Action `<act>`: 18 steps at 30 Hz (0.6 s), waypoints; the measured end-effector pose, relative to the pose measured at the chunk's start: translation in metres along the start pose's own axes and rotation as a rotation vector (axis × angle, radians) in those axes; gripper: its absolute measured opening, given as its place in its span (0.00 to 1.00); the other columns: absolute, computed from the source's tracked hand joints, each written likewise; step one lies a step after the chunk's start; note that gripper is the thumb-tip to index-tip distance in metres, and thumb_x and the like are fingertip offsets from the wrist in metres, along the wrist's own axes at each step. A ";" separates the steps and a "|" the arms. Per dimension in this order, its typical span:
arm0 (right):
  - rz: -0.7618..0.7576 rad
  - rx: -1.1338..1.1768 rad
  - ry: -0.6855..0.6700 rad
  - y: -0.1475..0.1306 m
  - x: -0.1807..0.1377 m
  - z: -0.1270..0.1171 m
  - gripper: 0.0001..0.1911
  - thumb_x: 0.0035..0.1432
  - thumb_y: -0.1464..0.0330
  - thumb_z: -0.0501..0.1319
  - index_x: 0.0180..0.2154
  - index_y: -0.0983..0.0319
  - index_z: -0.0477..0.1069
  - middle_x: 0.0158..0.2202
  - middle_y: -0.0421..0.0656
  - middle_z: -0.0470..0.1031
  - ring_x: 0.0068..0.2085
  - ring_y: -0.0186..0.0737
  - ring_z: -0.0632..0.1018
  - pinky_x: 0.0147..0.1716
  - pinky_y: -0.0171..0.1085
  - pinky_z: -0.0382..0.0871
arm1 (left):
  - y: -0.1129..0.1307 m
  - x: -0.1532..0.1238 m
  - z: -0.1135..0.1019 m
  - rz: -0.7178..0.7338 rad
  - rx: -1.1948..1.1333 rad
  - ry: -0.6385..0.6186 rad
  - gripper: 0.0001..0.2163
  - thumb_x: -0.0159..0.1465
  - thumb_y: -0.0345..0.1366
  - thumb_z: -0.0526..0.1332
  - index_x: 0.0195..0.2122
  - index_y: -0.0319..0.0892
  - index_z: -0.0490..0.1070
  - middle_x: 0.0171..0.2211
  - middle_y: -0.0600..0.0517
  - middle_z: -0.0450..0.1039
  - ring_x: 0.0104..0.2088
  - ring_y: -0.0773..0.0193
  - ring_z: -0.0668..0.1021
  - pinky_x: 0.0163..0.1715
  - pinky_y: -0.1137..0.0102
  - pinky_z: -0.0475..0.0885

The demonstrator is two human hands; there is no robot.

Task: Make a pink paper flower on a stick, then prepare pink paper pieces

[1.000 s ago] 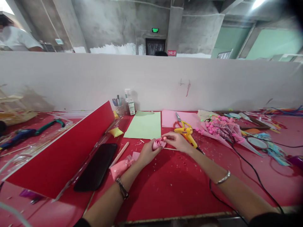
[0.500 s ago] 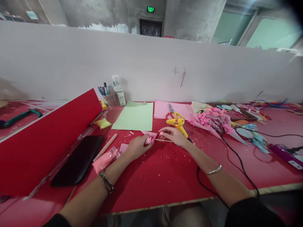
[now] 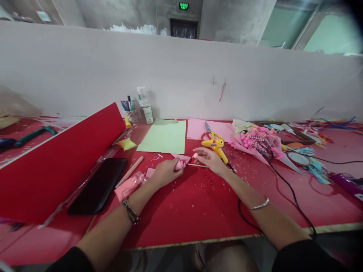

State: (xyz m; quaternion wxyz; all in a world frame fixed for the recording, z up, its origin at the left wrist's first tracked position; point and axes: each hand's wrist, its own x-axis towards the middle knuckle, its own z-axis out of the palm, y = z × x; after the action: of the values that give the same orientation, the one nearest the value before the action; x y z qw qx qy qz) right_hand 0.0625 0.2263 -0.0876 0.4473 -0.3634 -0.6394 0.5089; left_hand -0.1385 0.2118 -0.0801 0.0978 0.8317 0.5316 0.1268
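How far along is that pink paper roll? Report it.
Done: the pink paper roll is curled into a cone. In hand: left hand grips it; right hand touches its edge. Left, probably: the thin wooden stick lies flat beside it, the yellow glue gun rests unheld, the flat pale green paper sheet is uncut.

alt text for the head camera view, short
The left hand holds a small rolled pink paper piece on a red table, the right hand beside it over a thin wooden stick. A yellow plastic glue gun, pale green paper sheet and flat black phone lie nearby.
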 end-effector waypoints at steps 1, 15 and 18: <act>-0.013 -0.011 0.006 0.000 0.000 0.000 0.13 0.49 0.65 0.58 0.39 0.61 0.67 0.34 0.41 0.72 0.33 0.33 0.74 0.35 0.34 0.69 | 0.000 0.000 0.000 0.000 -0.005 0.002 0.08 0.54 0.37 0.54 0.33 0.42 0.66 0.28 0.50 0.72 0.29 0.61 0.73 0.23 0.74 0.56; -0.014 0.020 0.020 -0.007 -0.004 0.015 0.14 0.48 0.64 0.59 0.39 0.60 0.70 0.35 0.41 0.72 0.38 0.36 0.73 0.41 0.38 0.68 | 0.002 -0.001 0.000 -0.004 -0.060 0.033 0.07 0.54 0.37 0.54 0.33 0.43 0.66 0.26 0.50 0.71 0.26 0.62 0.72 0.22 0.74 0.56; -0.019 0.066 0.045 -0.007 -0.004 0.018 0.13 0.46 0.66 0.60 0.37 0.59 0.70 0.34 0.40 0.73 0.37 0.36 0.73 0.39 0.38 0.68 | 0.000 -0.001 0.003 0.024 -0.043 0.040 0.08 0.54 0.37 0.54 0.34 0.43 0.66 0.26 0.50 0.71 0.26 0.61 0.72 0.22 0.74 0.56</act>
State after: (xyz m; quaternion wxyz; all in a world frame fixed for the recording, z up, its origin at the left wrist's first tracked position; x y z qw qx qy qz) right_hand 0.0468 0.2155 -0.0834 0.4779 -0.3539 -0.6156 0.5172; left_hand -0.1380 0.2107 -0.0830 0.1037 0.8329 0.5207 0.1561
